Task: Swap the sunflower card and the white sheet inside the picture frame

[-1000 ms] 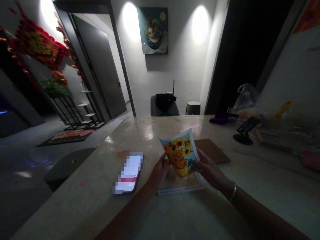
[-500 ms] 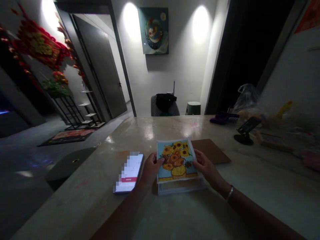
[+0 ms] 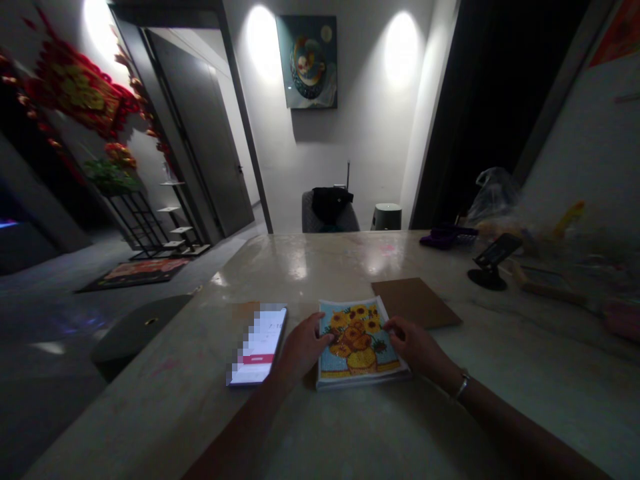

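A sunflower diamond painting (image 3: 356,343) with a white border lies on a shallow white frame (image 3: 345,385), of which only the front rim shows below it. Along the painting's left edge my left hand (image 3: 303,347) is closed, its thumb on top of the picture. My right hand (image 3: 413,343), with a bracelet at the wrist, pinches the right edge. The fingertips beneath the edges are hidden. A brown board (image 3: 420,303) lies flat just beyond my right hand. To the left of my left hand is a lit phone (image 3: 260,347).
The pale marble table (image 3: 345,440) extends away from me. On its right side stand a black phone stand (image 3: 493,263), a purple basket-like item (image 3: 447,237), a clear plastic bag (image 3: 495,197) and a wooden frame (image 3: 545,283). A dark stool (image 3: 145,327) is beside the left edge.
Both hands have lowered the painting toward me and down onto the white frame, covering the frame's opening. More of the brown board now shows. The phone has stayed in place.
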`<state>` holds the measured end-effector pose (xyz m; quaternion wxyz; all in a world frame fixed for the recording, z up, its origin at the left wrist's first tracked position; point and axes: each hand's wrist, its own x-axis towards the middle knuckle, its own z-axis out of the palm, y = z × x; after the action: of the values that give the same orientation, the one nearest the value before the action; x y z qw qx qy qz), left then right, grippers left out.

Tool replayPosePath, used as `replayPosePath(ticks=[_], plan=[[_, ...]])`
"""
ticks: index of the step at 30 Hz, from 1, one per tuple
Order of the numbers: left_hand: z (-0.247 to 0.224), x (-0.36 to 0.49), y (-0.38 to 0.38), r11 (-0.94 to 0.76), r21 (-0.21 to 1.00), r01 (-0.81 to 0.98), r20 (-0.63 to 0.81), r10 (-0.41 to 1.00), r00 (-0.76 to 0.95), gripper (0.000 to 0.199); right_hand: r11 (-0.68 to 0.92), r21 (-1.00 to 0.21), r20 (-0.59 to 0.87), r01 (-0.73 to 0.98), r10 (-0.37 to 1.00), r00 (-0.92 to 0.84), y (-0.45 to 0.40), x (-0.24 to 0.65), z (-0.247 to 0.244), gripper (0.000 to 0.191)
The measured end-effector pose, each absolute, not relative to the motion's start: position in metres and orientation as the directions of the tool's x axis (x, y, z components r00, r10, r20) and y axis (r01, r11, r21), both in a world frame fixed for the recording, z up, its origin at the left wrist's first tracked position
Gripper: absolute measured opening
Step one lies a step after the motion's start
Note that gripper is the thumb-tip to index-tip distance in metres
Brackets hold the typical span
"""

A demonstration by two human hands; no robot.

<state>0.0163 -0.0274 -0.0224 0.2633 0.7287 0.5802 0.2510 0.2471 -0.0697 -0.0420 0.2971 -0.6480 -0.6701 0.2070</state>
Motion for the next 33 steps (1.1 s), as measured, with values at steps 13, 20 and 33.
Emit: replayPosePath(ticks=[13, 20, 33], plan=[[-0.033, 0.010, -0.021, -0.240, 0.511, 0.825, 0.079, 0.969, 0.233, 0.036, 0.069, -0.561, 0.106, 0.825, 0.994, -0.011, -0.073, 0.245, -0.036, 0.025], [-0.026, 0.012, -0.026, -0.242, 0.478, 0.844, 0.059, 0.968, 0.244, 0.027, 0.066, -0.525, 0.094, 0.849, 0.995, -0.020, -0.073, 0.245, -0.033, 0.026], [-0.024, 0.014, -0.027, -0.231, 0.383, 0.894, 0.008, 0.969, 0.247, 0.026, 0.124, -0.587, 0.168, 0.800, 0.985, -0.030, -0.065, 0.254, -0.051, 0.026]])
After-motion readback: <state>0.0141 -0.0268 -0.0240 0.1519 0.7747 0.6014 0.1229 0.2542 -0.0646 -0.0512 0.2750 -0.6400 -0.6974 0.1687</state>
